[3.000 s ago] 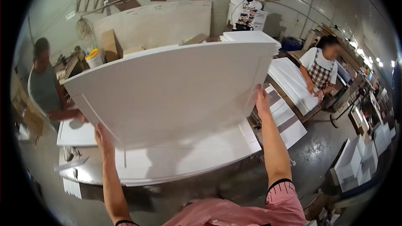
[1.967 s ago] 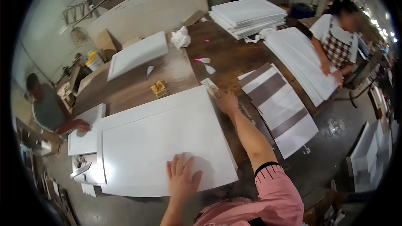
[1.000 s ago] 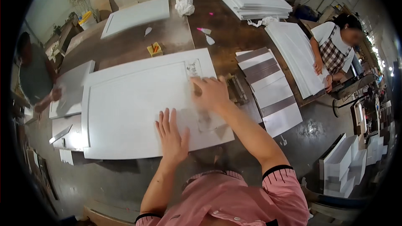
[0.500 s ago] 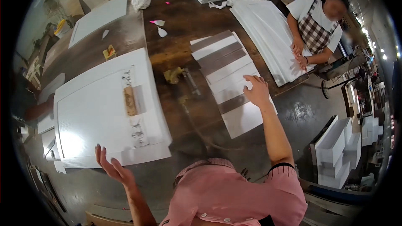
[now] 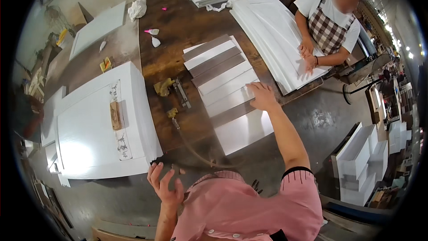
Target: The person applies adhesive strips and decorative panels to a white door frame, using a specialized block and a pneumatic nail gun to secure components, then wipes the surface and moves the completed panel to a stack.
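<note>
Now off the large white panel (image 5: 100, 125): right hand (image 5: 263, 97) flat, open on striped white-and-brown boards (image 5: 227, 89); left hand (image 5: 164, 183) open, empty.

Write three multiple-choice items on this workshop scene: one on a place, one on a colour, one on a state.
1. Where does the right hand rest?
A. on the white strips
B. on the large white panel
C. on the yellow tool

2. What colour is the person's shirt?
A. blue
B. pink
C. green

3. How is the left hand?
A. gripping a tool
B. flat on the panel
C. open, holding nothing

Answers: 1 A, its fingers lie on the strips; 2 B, the shirt is pink; 3 C, its spread fingers are empty beside the panel's corner.
</note>
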### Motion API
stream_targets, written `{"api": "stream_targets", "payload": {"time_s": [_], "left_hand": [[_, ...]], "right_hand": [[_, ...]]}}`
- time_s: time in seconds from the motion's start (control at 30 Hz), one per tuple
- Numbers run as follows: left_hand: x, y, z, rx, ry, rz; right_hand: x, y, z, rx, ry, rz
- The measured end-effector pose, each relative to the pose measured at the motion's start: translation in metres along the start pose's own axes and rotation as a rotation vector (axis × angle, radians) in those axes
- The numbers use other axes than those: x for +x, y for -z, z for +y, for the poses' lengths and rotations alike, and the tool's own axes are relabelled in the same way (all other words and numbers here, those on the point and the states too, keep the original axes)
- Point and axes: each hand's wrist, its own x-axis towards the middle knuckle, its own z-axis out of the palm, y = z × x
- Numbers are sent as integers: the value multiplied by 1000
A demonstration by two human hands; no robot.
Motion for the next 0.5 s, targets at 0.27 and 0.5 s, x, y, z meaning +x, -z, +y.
{"api": "stream_targets", "payload": {"time_s": [0.27, 0.5], "left_hand": [[-8, -13, 9, -120, 5, -20], [-4, -40, 20, -347, 142, -207]], "right_hand": [[-47, -14, 41, 224, -341, 70], [-129, -9, 14, 133, -404, 106]]}}
